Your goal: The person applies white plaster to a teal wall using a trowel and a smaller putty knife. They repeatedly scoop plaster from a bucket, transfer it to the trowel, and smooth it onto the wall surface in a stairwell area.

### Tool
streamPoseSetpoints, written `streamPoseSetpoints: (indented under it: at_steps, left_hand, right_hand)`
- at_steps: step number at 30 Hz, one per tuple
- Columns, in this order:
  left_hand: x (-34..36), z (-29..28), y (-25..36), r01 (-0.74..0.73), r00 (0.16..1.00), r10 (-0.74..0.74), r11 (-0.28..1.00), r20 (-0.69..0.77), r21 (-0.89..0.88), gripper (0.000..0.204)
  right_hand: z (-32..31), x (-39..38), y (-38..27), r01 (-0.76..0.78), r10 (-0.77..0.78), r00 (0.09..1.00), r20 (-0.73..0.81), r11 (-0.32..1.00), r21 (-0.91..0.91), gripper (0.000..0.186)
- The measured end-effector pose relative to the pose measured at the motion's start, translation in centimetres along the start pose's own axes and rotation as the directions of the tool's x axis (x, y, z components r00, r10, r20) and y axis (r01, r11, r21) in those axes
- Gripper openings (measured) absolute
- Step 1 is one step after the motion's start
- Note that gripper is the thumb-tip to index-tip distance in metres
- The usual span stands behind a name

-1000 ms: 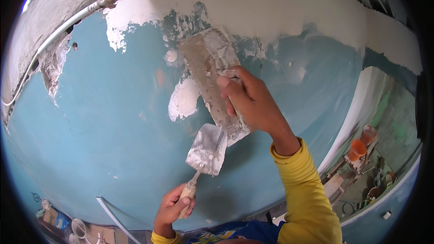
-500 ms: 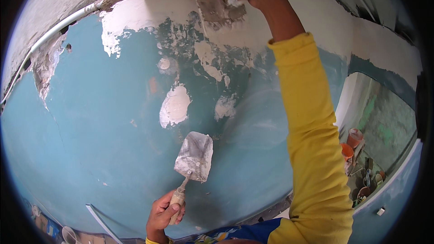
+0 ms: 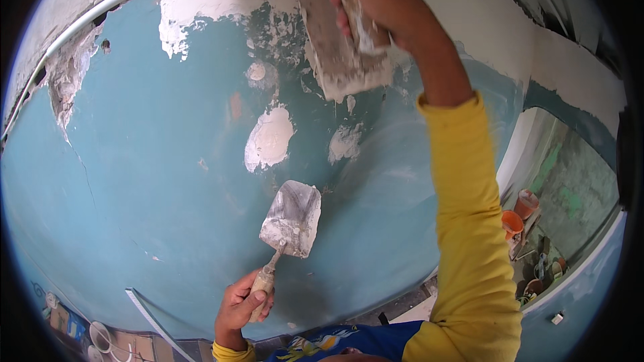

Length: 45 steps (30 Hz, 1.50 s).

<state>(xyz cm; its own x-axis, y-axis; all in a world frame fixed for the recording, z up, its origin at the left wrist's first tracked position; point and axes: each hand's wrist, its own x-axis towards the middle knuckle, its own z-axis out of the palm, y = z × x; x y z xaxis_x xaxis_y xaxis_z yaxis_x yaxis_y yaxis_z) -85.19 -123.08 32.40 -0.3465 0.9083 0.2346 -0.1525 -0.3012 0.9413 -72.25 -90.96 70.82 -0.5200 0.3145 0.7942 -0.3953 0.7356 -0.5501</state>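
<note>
My right hand is raised high, fingers wrapped round the handle of a long plastering trowel. The trowel's flat blade lies at the blue wall, along the lower border of a band of white plaster. Lower down, my left hand grips the wooden handle of a small square-bladed trowel. White residue coats that blade, which points up and stands in front of the wall. Between the two tools are white plaster patches on the blue paint.
A white pipe runs along the upper left, beside a broken-out hole. At the right, an opening shows orange buckets and assorted tools. A pale strip leans at the lower left near a white bucket.
My right hand has brought the plastering trowel down and slightly right, over the smeared plaster. The left hand keeps its grip on the small trowel, and the view has shifted a little.
</note>
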Motion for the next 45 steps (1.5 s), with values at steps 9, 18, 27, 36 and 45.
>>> streamPoseSetpoints:
  at_steps: [9,18,27,36,45]
  left_hand:
    - [-0.5,-0.2,0.3,-0.039,0.999,0.040,0.999,0.018,-0.008,0.052]
    - [0.2,-0.2,-0.2,-0.016,1.000,0.015,1.000,-0.008,-0.018,0.051]
    - [0.5,-0.2,-0.4,-0.002,1.000,0.002,1.000,-0.015,-0.011,0.053]
    - [0.1,-0.6,-0.4,-0.024,0.999,0.024,0.999,-0.031,0.023,0.052]
    - [0.2,-0.8,-0.3,0.001,0.999,-0.001,1.000,-0.054,-0.008,0.049]
  right_hand:
    - [1.9,-12.9,3.0,-0.288,0.285,0.957,0.056,0.957,0.039,0.037]
    - [-4.1,3.0,-2.4,0.100,-0.097,0.986,-0.136,0.995,0.008,0.041]
    - [-2.6,6.7,-5.1,0.143,-0.143,0.990,0.009,0.988,-0.059,0.044]
    - [-0.5,-4.2,-0.4,-0.113,0.121,0.986,0.114,0.991,-0.076,0.041]
    - [-6.1,4.9,-4.0,0.107,-0.124,0.974,-0.192,0.990,-0.096,0.042]
